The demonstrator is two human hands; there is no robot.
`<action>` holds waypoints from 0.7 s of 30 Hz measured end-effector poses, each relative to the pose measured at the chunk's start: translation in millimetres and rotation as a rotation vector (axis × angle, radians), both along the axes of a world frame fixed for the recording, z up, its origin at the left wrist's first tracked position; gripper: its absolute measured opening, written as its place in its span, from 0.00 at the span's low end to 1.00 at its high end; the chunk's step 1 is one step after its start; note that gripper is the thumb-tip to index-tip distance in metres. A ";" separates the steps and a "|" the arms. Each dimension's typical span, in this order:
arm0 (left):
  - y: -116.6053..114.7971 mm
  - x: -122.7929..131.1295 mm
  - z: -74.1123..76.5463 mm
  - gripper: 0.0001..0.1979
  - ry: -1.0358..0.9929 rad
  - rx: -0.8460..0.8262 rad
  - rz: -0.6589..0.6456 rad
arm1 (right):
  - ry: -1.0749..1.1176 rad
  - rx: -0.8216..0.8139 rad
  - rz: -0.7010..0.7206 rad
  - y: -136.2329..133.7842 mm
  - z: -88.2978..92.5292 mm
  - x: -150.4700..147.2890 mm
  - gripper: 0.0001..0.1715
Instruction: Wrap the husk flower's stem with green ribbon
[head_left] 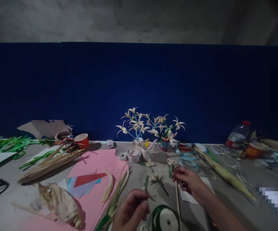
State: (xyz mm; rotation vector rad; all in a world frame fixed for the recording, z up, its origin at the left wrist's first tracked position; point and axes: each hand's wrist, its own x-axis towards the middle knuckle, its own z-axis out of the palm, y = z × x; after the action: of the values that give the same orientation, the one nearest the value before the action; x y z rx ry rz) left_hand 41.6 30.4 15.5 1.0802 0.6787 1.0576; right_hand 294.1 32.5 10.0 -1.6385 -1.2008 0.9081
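Observation:
My left hand (132, 210) is low in the middle, its fingers curled and pinched together; whatever may be between them is too small to make out. To its right, my right hand (187, 181) has thumb and fingers closed. A short green stem with a pale, ragged top (171, 166) is at its fingertips, and a thin wooden stick (178, 202) runs down below them. Contact with either is unclear. Between the hands lie a pale flower on a green stem (161, 185) and a short green stem (146, 181). A roll of dark green ribbon (166, 219) is nearest me.
White artificial flowers (139, 123) stand in cups at the back. Pink paper (93, 162), dried corn husks (59, 203) and green fuzzy stems (11, 144) cover the left. On the right are a long pale-green husk (225, 173), blue ribbon (188, 162) and a plastic bottle (238, 134).

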 end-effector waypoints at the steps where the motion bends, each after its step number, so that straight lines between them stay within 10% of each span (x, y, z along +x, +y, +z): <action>1: 0.0 5.3 -0.3 0.16 0.000 -0.001 -0.034 | 0.100 0.016 -0.022 -10.2 6.5 -7.4 0.19; 9: -10.8 36.0 6.0 0.18 -0.015 0.052 -0.294 | 0.457 0.161 -0.033 -54.5 41.7 -50.7 0.21; 21: -26.5 39.4 22.0 0.17 -0.005 -0.011 -0.256 | 0.595 0.262 -0.070 -58.1 43.2 -54.7 0.16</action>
State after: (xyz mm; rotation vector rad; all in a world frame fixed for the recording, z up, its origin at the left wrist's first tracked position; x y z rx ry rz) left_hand 81.0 3.9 37.5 1.1218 0.5255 0.8344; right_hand 239.3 -25.7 53.2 -1.0827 -0.8002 1.0467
